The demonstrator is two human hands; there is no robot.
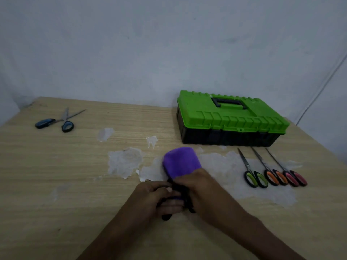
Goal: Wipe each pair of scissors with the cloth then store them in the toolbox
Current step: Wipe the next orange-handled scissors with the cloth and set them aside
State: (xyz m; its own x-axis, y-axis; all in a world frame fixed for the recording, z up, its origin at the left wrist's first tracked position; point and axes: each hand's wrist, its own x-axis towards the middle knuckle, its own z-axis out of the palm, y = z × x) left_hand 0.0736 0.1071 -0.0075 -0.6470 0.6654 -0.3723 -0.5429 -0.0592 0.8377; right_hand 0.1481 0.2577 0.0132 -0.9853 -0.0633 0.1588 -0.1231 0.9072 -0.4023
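A purple cloth [181, 161] is folded over the blades of a black-handled pair of scissors [188, 203], whose blades are hidden. My left hand [155, 197] grips the black handles from the left. My right hand [197, 186] holds the cloth around the scissors. Three more pairs lie closed in a row right of my hands: green-handled scissors [252, 174], orange-handled scissors [270, 172] and pink-handled scissors [291, 174]. A blue-handled pair [58, 121] lies spread apart at the far left. The green-lidded black toolbox [231, 121] stands closed at the back right.
The wooden table [56, 184] has patches of peeled white surface [124, 162] around the middle. A pale wall rises behind the table. A thin cable [323, 87] runs down the wall at the right.
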